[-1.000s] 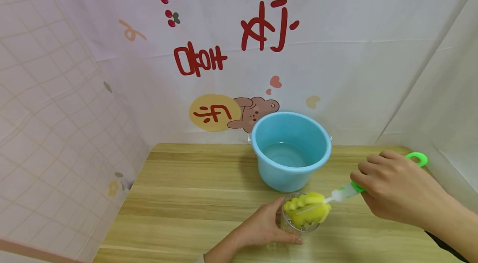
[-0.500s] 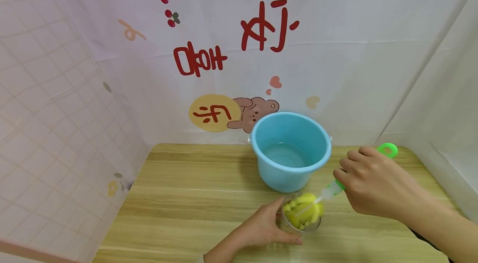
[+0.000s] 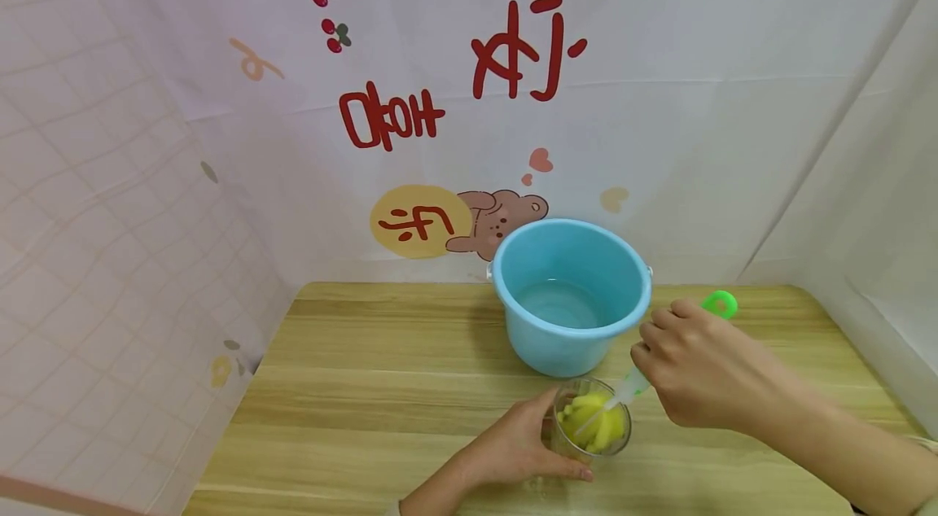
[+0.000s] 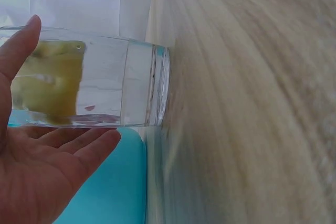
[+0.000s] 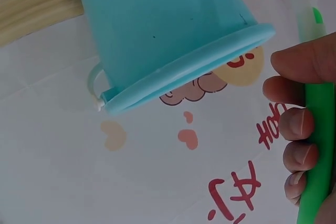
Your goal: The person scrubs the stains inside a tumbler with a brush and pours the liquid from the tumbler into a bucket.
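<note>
A clear glass (image 3: 566, 443) stands upright on the wooden table, and my left hand (image 3: 516, 443) holds it round the side, thumb in front. The left wrist view shows the glass (image 4: 105, 87) with its base on the tabletop and a yellow sponge (image 4: 50, 82) in its upper part. That sponge (image 3: 597, 422) is the head of a bottle brush. My right hand (image 3: 696, 365) grips the brush by its green and white handle (image 3: 721, 304), above and right of the glass. In the right wrist view its fingers curl round the green handle (image 5: 317, 135).
Just behind the glass stands a light blue bucket (image 3: 572, 349) with some water (image 3: 560, 304) in it. The wooden table (image 3: 352, 386) meets a printed white cloth (image 3: 696, 133) at the back, with more cloth at both sides.
My right hand has moved left and the brush handle now stands steeper. The yellow sponge has gone from the rim down into the glass. My left hand and the glass have stayed put.
</note>
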Demonstrator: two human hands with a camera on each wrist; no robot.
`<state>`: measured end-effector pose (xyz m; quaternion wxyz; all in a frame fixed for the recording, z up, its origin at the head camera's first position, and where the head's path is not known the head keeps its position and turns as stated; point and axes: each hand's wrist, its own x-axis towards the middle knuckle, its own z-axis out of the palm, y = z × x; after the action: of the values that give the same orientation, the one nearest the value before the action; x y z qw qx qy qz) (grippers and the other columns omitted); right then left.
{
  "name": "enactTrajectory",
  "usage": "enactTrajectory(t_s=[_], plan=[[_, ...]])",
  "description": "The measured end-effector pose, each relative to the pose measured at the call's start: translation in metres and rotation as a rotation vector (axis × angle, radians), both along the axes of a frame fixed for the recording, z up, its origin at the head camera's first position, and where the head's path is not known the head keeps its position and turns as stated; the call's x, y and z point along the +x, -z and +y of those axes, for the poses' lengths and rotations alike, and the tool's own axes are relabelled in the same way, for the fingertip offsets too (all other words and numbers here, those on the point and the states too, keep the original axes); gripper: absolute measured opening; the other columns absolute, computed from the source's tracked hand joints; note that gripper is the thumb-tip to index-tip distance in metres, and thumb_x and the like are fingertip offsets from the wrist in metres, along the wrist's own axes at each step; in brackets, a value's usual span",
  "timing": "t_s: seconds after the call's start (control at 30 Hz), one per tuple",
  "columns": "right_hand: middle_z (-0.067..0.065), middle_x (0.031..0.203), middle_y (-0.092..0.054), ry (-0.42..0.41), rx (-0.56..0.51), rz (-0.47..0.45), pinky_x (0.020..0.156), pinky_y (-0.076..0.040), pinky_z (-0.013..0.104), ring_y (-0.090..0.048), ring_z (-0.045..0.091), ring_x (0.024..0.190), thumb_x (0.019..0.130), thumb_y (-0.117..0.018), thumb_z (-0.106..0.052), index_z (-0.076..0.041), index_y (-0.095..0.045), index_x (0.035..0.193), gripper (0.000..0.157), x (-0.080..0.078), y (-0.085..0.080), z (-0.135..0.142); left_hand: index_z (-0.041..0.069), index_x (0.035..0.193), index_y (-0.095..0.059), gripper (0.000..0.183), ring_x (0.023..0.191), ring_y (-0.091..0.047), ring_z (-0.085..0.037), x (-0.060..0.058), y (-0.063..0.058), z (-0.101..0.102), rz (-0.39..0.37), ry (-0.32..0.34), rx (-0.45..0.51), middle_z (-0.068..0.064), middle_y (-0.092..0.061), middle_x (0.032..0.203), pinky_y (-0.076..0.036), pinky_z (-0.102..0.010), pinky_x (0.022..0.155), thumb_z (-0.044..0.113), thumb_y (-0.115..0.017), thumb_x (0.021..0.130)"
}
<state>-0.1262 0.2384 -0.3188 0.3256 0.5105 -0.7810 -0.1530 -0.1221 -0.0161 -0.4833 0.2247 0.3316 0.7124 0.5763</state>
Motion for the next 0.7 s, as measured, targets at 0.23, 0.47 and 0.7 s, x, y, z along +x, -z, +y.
enactTrajectory(t_s=[0.23,0.47,0.7], plan=[[-0.001,0.061,-0.020,0.019,0.079,-0.006,0.058,-0.024,0.030,-0.020,0.017,0.058,0.077,-0.024,-0.004,-0.014,-0.026,0.060,0.020,-0.002,0.004,-0.011,0.030,0.149,-0.047,0.078,0.124,-0.056,0.000,0.001,0.000,0.000,0.033,-0.018,-0.009,0.017,-0.059,0.136,-0.047,-0.024,0.105,0.025,-0.091,0.085],[0.000,0.059,-0.024,0.052,0.178,0.008,0.060,-0.026,0.030,-0.025,0.018,0.057,0.065,-0.039,-0.006,-0.014,-0.030,0.059,0.013,-0.001,0.011,-0.023,0.032,0.146,-0.048,0.076,0.123,-0.057,0.000,0.001,0.000,0.000,0.037,-0.026,-0.009,0.017,-0.060,0.135,-0.048,-0.024,0.105,0.025,-0.092,0.084],[0.001,0.057,-0.024,0.048,0.218,0.054,0.061,-0.024,0.029,-0.023,0.018,0.057,0.062,-0.038,-0.005,-0.013,-0.029,0.058,0.013,0.001,0.021,-0.034,0.031,0.148,-0.046,0.078,0.124,-0.056,0.001,0.001,0.000,-0.001,0.062,-0.023,-0.020,0.018,-0.059,0.138,-0.048,-0.024,0.105,0.027,-0.091,0.085]])
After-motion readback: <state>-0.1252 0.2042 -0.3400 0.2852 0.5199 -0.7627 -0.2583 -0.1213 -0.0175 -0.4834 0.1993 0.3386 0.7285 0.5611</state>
